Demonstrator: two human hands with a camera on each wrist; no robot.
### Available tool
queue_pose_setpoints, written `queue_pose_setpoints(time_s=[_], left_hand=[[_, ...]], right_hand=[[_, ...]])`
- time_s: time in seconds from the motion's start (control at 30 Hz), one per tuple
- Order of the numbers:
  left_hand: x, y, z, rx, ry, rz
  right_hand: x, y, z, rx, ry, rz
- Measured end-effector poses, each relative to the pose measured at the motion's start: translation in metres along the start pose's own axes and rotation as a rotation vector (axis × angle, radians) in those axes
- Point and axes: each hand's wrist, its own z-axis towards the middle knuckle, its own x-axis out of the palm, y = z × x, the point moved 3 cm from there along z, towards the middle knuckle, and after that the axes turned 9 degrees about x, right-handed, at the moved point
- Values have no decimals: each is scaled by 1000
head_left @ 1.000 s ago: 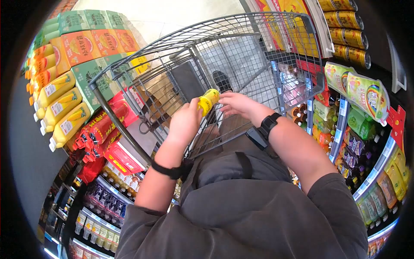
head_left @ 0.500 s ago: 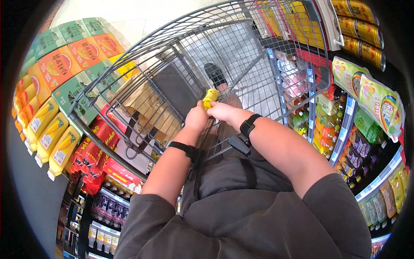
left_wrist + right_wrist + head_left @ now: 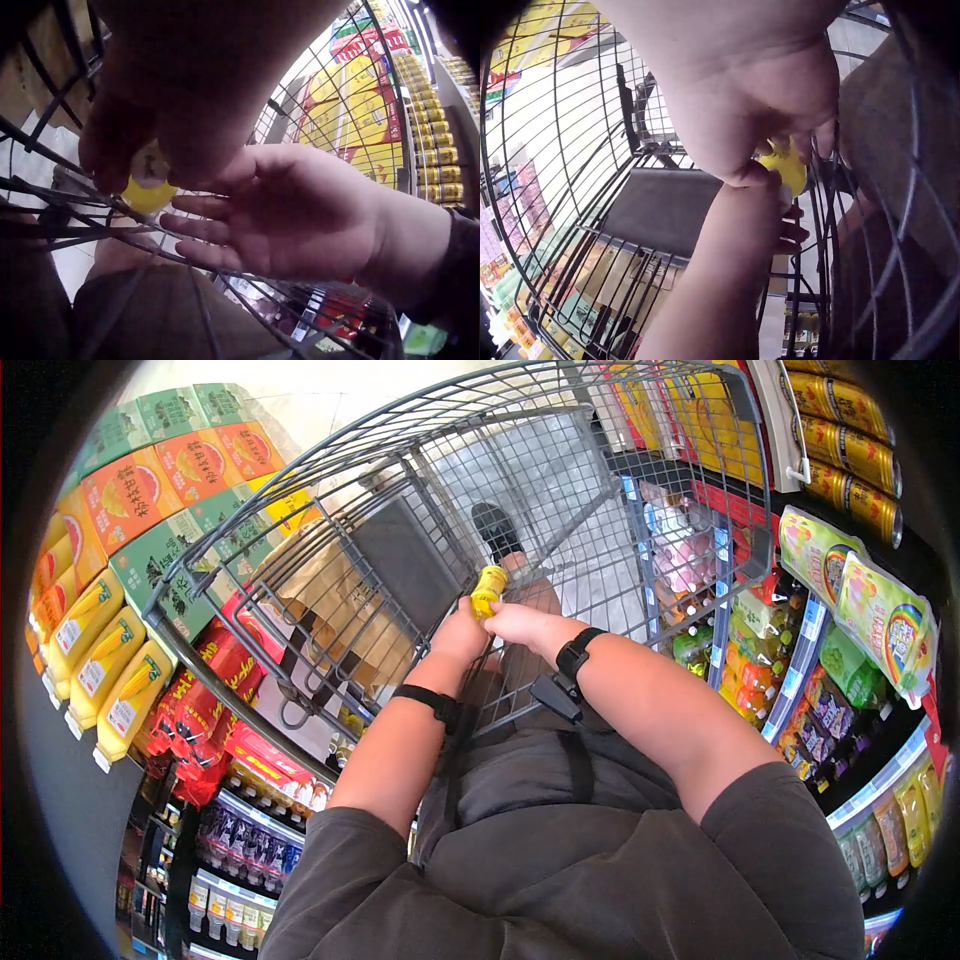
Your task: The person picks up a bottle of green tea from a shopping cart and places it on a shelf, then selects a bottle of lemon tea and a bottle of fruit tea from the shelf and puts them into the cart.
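A small yellow bottle [image 3: 488, 588] is above the wire cart, its near end between both hands. My left hand [image 3: 459, 635] grips it from the left, and my right hand [image 3: 520, 625] pinches its near end, fingertips partly hidden. In the left wrist view a pale round cap [image 3: 151, 166] faces the camera above the yellow body [image 3: 148, 196]; the lower fingers of my right hand [image 3: 292, 214] are extended beside it. The right wrist view has the yellow bottle [image 3: 786, 166] below my right hand [image 3: 754, 97], with left fingers [image 3: 789, 234] beyond.
The shopping cart's handle [image 3: 235, 695] curves at the left; a brown paper bag [image 3: 350, 600] shows through the wires. Boxes [image 3: 130, 500] and yellow juice bottles [image 3: 105, 670] stand at the left. Drink shelves [image 3: 800, 660], cans [image 3: 850, 450] and hanging packs [image 3: 885, 615] line the right.
My right hand has moved left from beside the bottle onto its near end, meeting the left hand. The cart appears larger and farther left in the head view.
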Motion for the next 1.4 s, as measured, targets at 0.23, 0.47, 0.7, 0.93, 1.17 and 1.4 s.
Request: queue_pose_setpoints(time_s=[0.23, 0.47, 0.7, 0.93, 1.17, 1.4], left_hand=[[-8, 9, -26, -23, -54, 18], [-54, 18, -94, 268, -346, -134], [-108, 20, -256, 510, -578, -242], [-103, 86, -357, 565, -776, -300], [-87, 123, -381, 681, -859, -334], [-80, 84, -375, 821, -718, -312]], right_hand=[[-10, -6, -30, -4, -27, -28], [-33, -9, -87, -25, -173, 434], [-14, -2, -168, -283, -253, 507], [23, -42, -227, -420, -325, 587], [55, -130, -264, -518, -415, 770], [91, -218, -303, -548, -551, 972]])
